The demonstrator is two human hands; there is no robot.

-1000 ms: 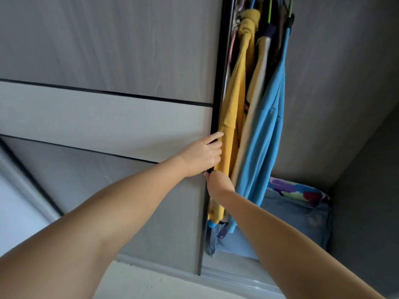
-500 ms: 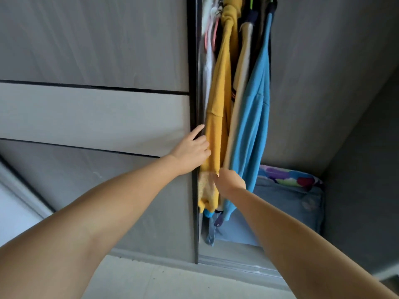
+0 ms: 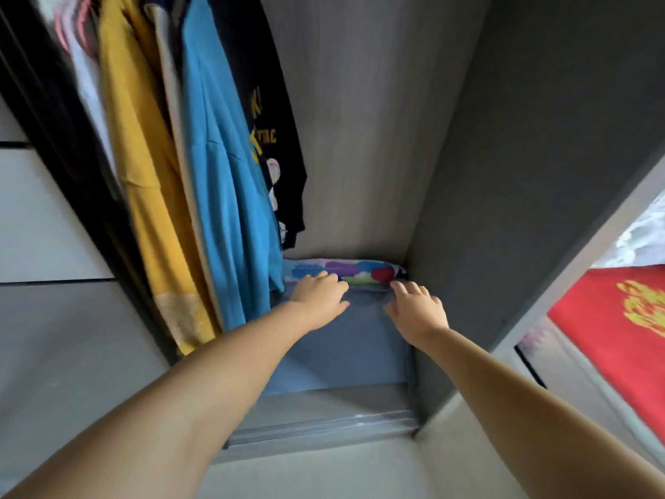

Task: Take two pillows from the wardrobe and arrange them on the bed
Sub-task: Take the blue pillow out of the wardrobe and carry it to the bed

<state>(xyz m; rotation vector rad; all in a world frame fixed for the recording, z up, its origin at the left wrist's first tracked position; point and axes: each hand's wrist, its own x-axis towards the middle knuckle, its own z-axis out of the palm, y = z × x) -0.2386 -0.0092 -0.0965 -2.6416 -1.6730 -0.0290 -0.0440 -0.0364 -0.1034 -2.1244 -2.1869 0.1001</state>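
A blue-grey pillow (image 3: 345,351) lies on the floor of the open wardrobe (image 3: 360,138). Behind it, against the back wall, a second pillow (image 3: 354,271) with bright multicoloured patches stands on edge. My left hand (image 3: 318,300) rests flat on the far edge of the blue-grey pillow, fingers spread. My right hand (image 3: 417,311) lies on the same edge further right, fingers apart, close to the patterned pillow. Neither hand grips anything.
Hanging clothes fill the wardrobe's left side: a yellow garment (image 3: 144,181), a blue one (image 3: 223,196), a black printed one (image 3: 277,131). The sliding door (image 3: 46,225) stands at the left. A dark side panel (image 3: 521,174) walls the right. A red cloth (image 3: 619,333) shows at far right.
The door has slid left and the wardrobe is open wide. Both hands left the door edge and the clothes and dropped down onto the blue-grey pillow. The view swung right and down.
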